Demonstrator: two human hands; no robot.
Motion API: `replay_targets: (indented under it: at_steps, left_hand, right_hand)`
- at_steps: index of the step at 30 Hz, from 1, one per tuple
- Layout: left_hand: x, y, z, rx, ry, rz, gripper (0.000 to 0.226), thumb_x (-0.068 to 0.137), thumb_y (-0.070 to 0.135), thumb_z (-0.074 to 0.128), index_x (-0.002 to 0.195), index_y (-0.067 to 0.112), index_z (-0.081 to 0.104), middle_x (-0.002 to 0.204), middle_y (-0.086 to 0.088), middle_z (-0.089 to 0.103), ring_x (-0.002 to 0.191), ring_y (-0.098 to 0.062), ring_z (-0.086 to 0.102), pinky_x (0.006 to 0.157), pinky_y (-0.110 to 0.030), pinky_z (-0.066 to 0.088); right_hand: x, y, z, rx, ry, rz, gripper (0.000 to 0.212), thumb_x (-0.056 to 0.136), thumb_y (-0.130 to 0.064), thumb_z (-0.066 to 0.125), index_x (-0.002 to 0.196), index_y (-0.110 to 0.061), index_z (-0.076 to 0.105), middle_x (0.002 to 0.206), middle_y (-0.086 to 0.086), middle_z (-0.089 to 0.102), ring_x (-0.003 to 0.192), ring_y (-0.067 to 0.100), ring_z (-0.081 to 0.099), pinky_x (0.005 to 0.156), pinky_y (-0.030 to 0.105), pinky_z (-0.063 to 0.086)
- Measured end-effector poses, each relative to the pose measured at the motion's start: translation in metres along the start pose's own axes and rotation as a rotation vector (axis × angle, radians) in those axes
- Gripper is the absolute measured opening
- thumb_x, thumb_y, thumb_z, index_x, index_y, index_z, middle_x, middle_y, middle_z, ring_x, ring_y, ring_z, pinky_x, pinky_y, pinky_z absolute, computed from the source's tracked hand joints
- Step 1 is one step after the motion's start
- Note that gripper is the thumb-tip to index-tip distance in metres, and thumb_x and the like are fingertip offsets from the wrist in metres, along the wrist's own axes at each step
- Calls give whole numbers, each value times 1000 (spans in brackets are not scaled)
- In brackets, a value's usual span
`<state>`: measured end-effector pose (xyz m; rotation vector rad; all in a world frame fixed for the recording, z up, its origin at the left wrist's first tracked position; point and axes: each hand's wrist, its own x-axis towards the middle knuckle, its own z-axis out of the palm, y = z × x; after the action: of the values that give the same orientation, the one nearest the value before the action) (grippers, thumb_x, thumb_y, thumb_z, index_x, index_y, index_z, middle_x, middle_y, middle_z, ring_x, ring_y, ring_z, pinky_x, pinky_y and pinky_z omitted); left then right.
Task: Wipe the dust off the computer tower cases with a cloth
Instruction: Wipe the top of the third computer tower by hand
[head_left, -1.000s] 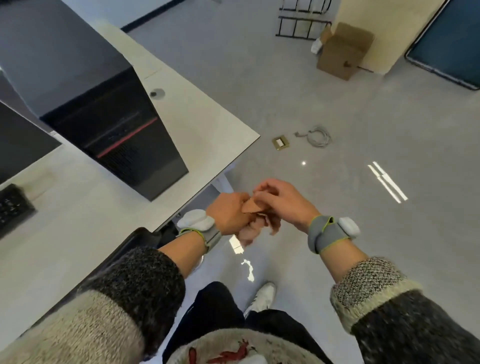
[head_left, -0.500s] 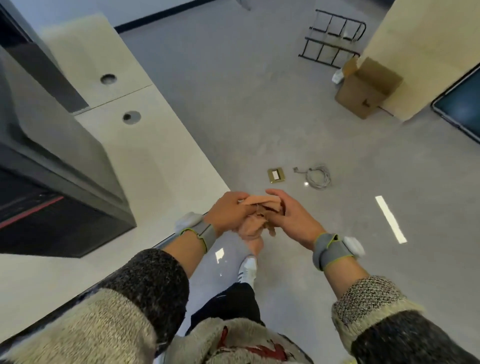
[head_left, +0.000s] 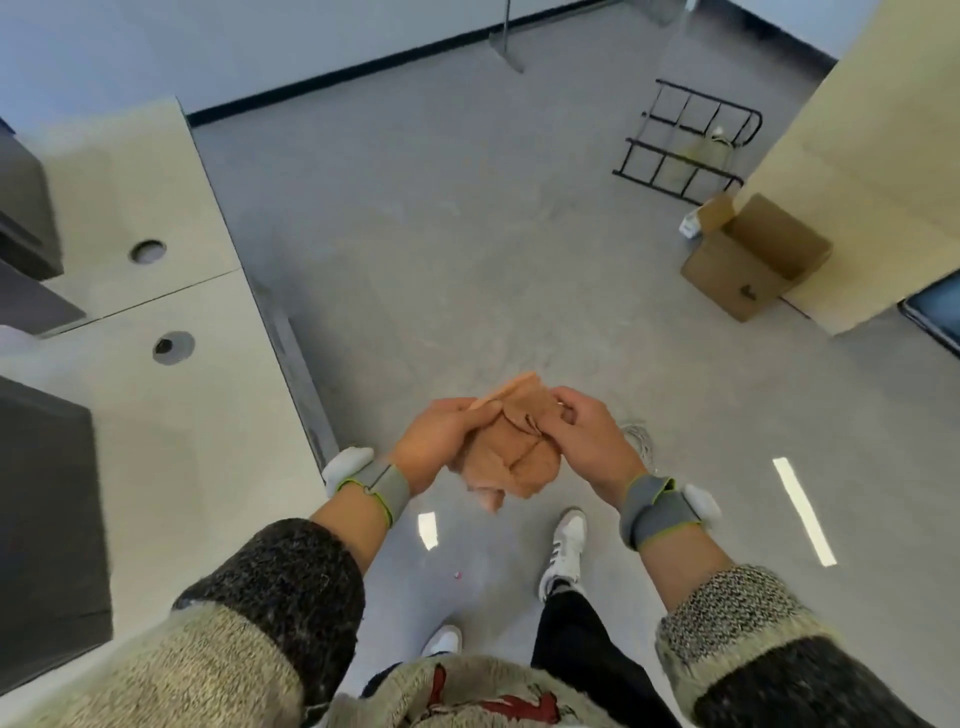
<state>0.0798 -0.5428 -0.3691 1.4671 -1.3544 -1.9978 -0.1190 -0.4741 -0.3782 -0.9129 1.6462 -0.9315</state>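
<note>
Though cropped leftward, tower case (head_left: 49, 519); blurred

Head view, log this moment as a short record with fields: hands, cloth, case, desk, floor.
left hand: grips the cloth, held over the floor
right hand: grips the cloth's top
cloth: tan, bunched between both hands, touching no case
case: dark, at the left edge, partly out of frame
desk: pale, carries the case, two round holes
floor: open box and black rack at far right
</note>
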Motion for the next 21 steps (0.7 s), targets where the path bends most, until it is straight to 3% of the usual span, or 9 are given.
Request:
replay_targets:
  at_steps: [3, 6, 9, 11, 13, 16, 18, 20, 21]
  left_hand:
    - [29, 35, 12, -126, 123, -1, 33, 100, 31, 68, 113, 2, 77, 110, -14, 78, 109, -36, 72, 99, -47, 55]
    - [49, 70, 14, -159, 237, 22, 25, 103, 25, 63, 107, 4, 77, 92, -1, 80, 82, -13, 74, 76, -26, 59]
    - [63, 97, 5, -20, 366, 111, 27, 105, 22, 61, 81, 21, 74, 64, 18, 66, 59, 3, 58, 58, -15, 45]
    - [69, 108, -13, 177, 454, 161, 30, 105, 28, 61, 77, 23, 72, 61, 15, 60, 57, -2, 53, 60, -21, 44]
    - [73, 120, -34, 324, 518, 187, 27, 105, 33, 59, 82, 28, 73, 63, 8, 64, 56, -8, 56, 61, -27, 48]
    - [88, 140, -70, 251, 550, 272, 24, 106, 31, 59, 91, 23, 76, 69, 5, 69, 58, -9, 59, 59, -25, 48]
    - [105, 155, -97, 185, 598, 303, 22, 105, 34, 62, 99, 20, 78, 72, 8, 66, 62, -7, 57, 59, -23, 45]
    - [123, 160, -120, 38, 666, 285, 22, 102, 36, 65, 107, 20, 79, 78, 8, 69, 69, -6, 61, 59, -22, 47]
    - [140, 167, -141, -87, 700, 273, 23, 100, 38, 69, 108, 19, 79, 84, 3, 73, 75, -10, 64, 60, -24, 49]
  right_hand:
    - [56, -29, -29, -82, -101, -47, 25, 93, 3, 65, 110, -14, 71, 83, -8, 76, 77, 6, 69, 72, 23, 53]
    - [107, -64, -47, -227, -229, -125, 39, 88, 11, 56, 110, -18, 72, 84, -14, 75, 76, -1, 67, 74, 21, 51]
    - [159, -103, -44, -221, -330, -178, 29, 90, -8, 61, 109, -25, 74, 96, -13, 76, 88, -6, 69, 79, 21, 53]
    - [192, -127, -31, -147, -437, -209, 30, 84, -21, 64, 111, -30, 73, 112, -7, 77, 111, 3, 71, 90, 26, 57]
    - [225, -149, -14, -177, -614, -288, 44, 86, -10, 68, 126, -28, 67, 126, -5, 73, 124, 0, 65, 97, 22, 52]
    - [278, -178, 19, -307, -865, -348, 62, 92, -4, 79, 146, -19, 52, 128, -4, 69, 116, -10, 63, 99, 8, 43]
    - [317, -193, 43, -295, -920, -320, 46, 92, -6, 80, 134, -15, 63, 113, -3, 75, 105, 2, 69, 99, 19, 51]
    - [341, -206, 56, -244, -909, -290, 16, 94, -17, 81, 108, -11, 74, 94, -8, 77, 88, 5, 69, 83, 26, 55]
    - [361, -218, 68, -217, -882, -282, 20, 95, -27, 80, 100, -9, 74, 89, -7, 76, 83, 7, 67, 77, 28, 54]
